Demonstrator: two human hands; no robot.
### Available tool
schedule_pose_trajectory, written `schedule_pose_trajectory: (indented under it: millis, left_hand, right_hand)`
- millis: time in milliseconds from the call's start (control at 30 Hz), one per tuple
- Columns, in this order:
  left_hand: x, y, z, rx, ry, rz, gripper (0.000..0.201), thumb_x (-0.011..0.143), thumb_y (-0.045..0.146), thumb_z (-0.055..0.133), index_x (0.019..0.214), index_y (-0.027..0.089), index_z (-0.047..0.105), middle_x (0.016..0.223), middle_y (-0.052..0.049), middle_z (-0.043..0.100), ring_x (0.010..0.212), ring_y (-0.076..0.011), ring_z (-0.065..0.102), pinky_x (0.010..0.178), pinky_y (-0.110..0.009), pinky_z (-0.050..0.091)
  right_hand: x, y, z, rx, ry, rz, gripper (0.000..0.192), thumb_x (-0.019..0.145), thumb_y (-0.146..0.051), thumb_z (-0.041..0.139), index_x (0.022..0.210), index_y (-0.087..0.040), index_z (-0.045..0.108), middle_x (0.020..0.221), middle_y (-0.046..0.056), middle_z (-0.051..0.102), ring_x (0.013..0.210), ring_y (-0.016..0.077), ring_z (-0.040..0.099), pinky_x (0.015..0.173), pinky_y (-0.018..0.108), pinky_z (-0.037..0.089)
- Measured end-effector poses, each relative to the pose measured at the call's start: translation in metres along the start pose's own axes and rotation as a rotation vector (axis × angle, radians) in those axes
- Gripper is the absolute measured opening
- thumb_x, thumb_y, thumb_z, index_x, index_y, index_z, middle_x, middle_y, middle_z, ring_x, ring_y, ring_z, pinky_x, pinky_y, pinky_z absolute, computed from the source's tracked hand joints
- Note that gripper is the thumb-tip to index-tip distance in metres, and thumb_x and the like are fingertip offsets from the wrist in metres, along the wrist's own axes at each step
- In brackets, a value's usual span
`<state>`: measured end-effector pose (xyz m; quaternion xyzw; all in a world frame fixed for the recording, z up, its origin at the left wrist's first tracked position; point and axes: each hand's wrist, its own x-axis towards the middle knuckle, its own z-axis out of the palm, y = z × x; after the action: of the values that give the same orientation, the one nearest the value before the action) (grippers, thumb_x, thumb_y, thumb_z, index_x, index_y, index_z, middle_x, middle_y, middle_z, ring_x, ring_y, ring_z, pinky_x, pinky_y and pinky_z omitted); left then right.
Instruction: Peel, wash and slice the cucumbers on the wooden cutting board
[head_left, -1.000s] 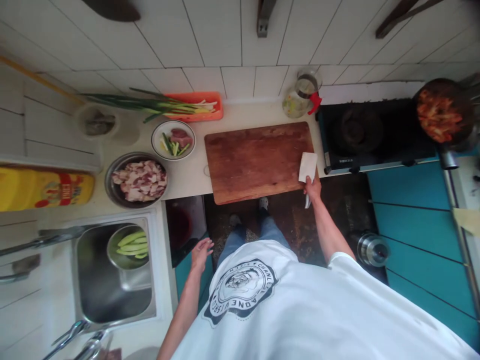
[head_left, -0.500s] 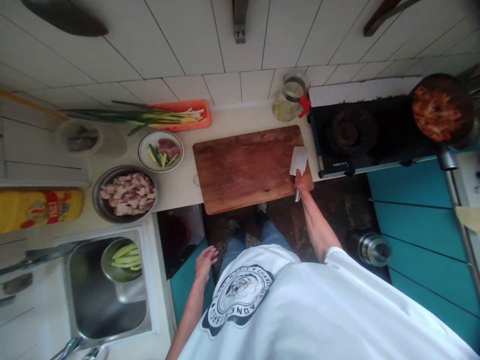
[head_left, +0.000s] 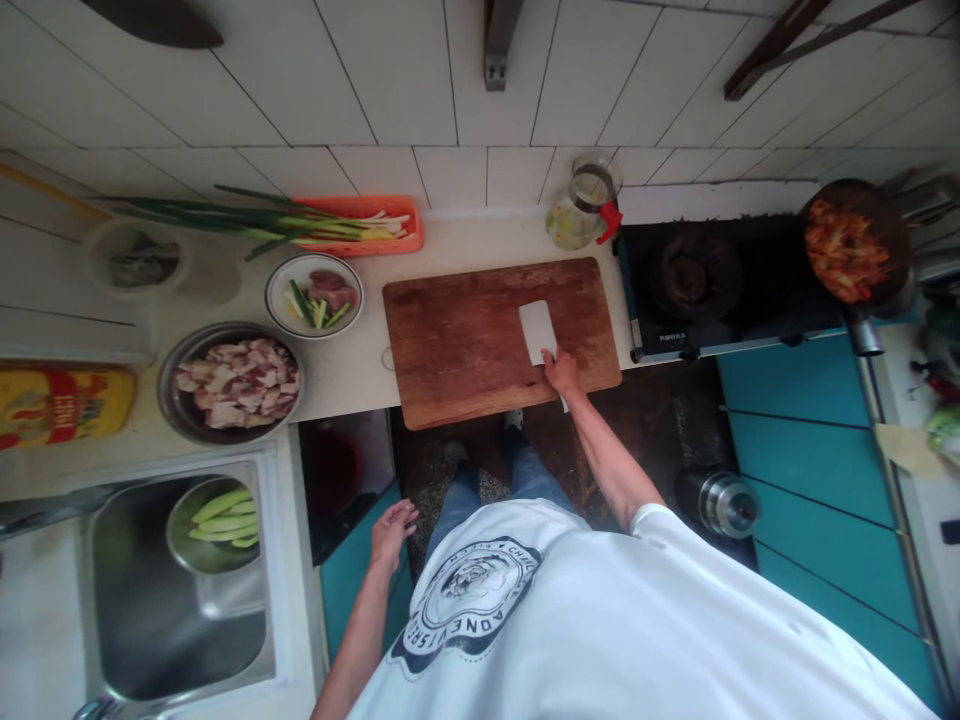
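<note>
My right hand (head_left: 562, 374) is closed around the handle of a cleaver (head_left: 538, 332). The broad pale blade lies over the right half of a brown wooden cutting board (head_left: 457, 345); whether it touches the wood I cannot tell. Low in front of the counter, beside my body, hangs my left hand (head_left: 392, 532), holding nothing, its fingers loosely bent and apart. Left of the board stand a white plate (head_left: 286, 328) with a piece of meat (head_left: 330, 292) and cut scallions (head_left: 318, 312), and a metal bowl (head_left: 174, 410) full of chopped raw meat (head_left: 244, 383).
Behind the board are an orange basket (head_left: 414, 240) of scallions (head_left: 262, 222) and a glass jug (head_left: 574, 215). A gas stove (head_left: 652, 335) with a pan (head_left: 892, 235) of red food is on the right. The sink (head_left: 180, 630) holds a bowl of green vegetables (head_left: 225, 518).
My right hand has moved left with the cleaver, from the board's right edge further in over it. My left hand stays low by my side. The view has shifted slightly.
</note>
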<state>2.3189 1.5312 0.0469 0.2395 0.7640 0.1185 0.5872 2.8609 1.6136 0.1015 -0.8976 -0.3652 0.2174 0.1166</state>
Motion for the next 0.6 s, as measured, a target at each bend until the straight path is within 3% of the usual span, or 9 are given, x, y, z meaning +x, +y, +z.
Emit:
schedule_pose_trajectory:
  millis: [200, 300, 400, 600]
  left_hand:
    - [-0.011, 0.015, 0.021, 0.027, -0.012, 0.004, 0.019, 0.095, 0.025, 0.072, 0.113, 0.017, 0.075, 0.124, -0.015, 0.081, 0.107, -0.0252, 0.082, 0.081, -0.032, 0.066]
    - [-0.018, 0.021, 0.033, 0.035, -0.005, -0.003, 0.019, 0.094, 0.024, 0.073, 0.112, 0.017, 0.075, 0.122, -0.015, 0.081, 0.106, -0.0255, 0.082, 0.083, -0.033, 0.066]
    - [-0.023, 0.021, 0.043, 0.027, 0.009, 0.001, 0.019, 0.094, 0.024, 0.073, 0.112, 0.017, 0.075, 0.121, -0.015, 0.081, 0.106, -0.0254, 0.082, 0.084, -0.034, 0.065]
    - [-0.027, 0.016, 0.069, 0.023, 0.006, -0.008, 0.02, 0.092, 0.025, 0.073, 0.111, 0.018, 0.075, 0.12, -0.014, 0.081, 0.106, -0.0251, 0.082, 0.082, -0.033, 0.065]
  right_hand:
    - [-0.042, -0.067, 0.041, -0.039, -0.255, -0.192, 0.049, 0.114, -0.054, 0.049, 0.132, -0.016, 0.072, 0.114, 0.019, 0.082, 0.11, 0.0315, 0.078, 0.094, 0.034, 0.053]
    - [-0.05, -0.078, 0.05, 0.019, -0.316, -0.281, 0.044, 0.113, -0.053, 0.052, 0.13, -0.019, 0.073, 0.116, 0.016, 0.083, 0.112, 0.0298, 0.078, 0.095, 0.033, 0.054]
    - [-0.034, -0.05, 0.031, 0.153, -0.227, -0.218, 0.039, 0.114, -0.047, 0.05, 0.124, -0.019, 0.075, 0.121, 0.016, 0.082, 0.116, 0.0278, 0.077, 0.094, 0.031, 0.055]
    - [0.026, 0.056, -0.057, 0.283, 0.117, 0.157, 0.061, 0.112, -0.061, 0.042, 0.117, -0.01, 0.074, 0.089, 0.018, 0.079, 0.09, 0.0306, 0.078, 0.08, 0.035, 0.056]
